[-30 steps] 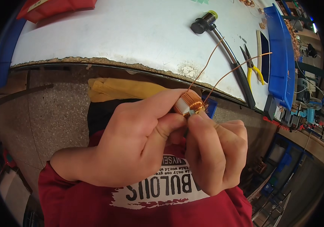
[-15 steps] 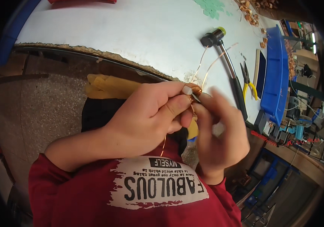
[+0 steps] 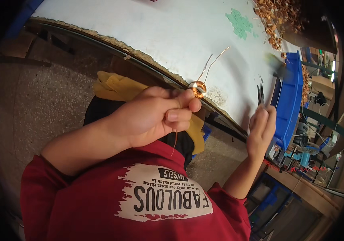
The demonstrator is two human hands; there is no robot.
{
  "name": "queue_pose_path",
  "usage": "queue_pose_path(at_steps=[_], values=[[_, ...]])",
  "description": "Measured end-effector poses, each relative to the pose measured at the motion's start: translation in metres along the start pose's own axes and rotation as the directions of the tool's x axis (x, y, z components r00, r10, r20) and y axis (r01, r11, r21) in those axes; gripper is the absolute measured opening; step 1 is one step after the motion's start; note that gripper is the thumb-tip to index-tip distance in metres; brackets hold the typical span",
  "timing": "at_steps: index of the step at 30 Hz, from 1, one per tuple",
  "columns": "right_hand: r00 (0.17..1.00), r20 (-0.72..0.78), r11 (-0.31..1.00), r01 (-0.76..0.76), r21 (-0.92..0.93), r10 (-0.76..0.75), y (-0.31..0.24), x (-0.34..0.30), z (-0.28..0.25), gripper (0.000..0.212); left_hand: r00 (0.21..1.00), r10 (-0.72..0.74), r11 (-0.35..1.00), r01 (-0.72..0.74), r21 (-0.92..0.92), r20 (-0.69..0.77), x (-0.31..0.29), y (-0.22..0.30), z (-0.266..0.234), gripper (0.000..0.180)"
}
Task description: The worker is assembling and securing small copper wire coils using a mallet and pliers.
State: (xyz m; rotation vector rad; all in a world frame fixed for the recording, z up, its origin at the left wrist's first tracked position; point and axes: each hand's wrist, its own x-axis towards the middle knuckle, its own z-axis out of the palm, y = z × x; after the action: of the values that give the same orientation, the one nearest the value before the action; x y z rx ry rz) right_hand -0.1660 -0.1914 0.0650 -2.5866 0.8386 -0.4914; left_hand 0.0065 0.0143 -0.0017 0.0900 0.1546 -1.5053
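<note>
the bare left hand (image 3: 162, 114) is clamped with thumb and fingertips on a small ring-shaped coil of shiny copper wire with white segments (image 3: 198, 89), which sits at the tips of the fingers, by the rough brown front edge of the white-topped workbench (image 3: 172, 48). two thin copper wire ends (image 3: 209, 71) rise from the coil over the bench, and another thin copper wire (image 3: 175, 143) hangs below the hand. the bare right hand (image 3: 262, 124) is well apart, to the right of the coil, curled over the handle end of steel-nosed pliers (image 3: 260, 94) near a long blue plastic bin (image 3: 290, 100); its fingers hide the handles, so how firmly it grips cannot be told.
</note>
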Motion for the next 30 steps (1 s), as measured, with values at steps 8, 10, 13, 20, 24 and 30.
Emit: queue_pose_path(at_steps=[8,10,13,20,24,30], values=[[0.923,0.380,0.907,-0.207,0.366,0.057,-0.050,-0.024,-0.035,0.015,0.999,-0.008,1.000,0.009,0.027,-0.035,0.009,0.001,0.002,0.015],[0.861,0.503,0.938,-0.226,0.261,0.067,-0.054,-0.023,-0.033,0.014,0.999,0.001,1.000,0.000,0.025,-0.046,0.009,0.000,0.002,0.016],[0.843,0.536,0.984,-0.132,0.117,0.049,-0.058,-0.020,-0.026,0.012,0.998,0.011,0.998,-0.007,0.065,-0.063,0.009,0.000,0.004,0.017],[0.819,0.571,0.998,-0.056,-0.018,0.056,-0.063,-0.010,-0.018,0.010,0.998,0.022,0.998,-0.019,0.053,-0.060,0.011,-0.003,0.002,0.015],[0.824,0.567,0.998,0.019,-0.063,0.020,-0.064,-0.010,-0.018,0.014,0.996,0.013,0.999,-0.009,0.051,-0.086,0.009,-0.002,0.003,0.013],[0.909,0.394,0.983,0.073,0.169,-0.135,-0.045,-0.024,-0.032,0.019,0.995,0.027,1.000,-0.028,-0.003,-0.099,0.010,-0.002,0.004,0.009]])
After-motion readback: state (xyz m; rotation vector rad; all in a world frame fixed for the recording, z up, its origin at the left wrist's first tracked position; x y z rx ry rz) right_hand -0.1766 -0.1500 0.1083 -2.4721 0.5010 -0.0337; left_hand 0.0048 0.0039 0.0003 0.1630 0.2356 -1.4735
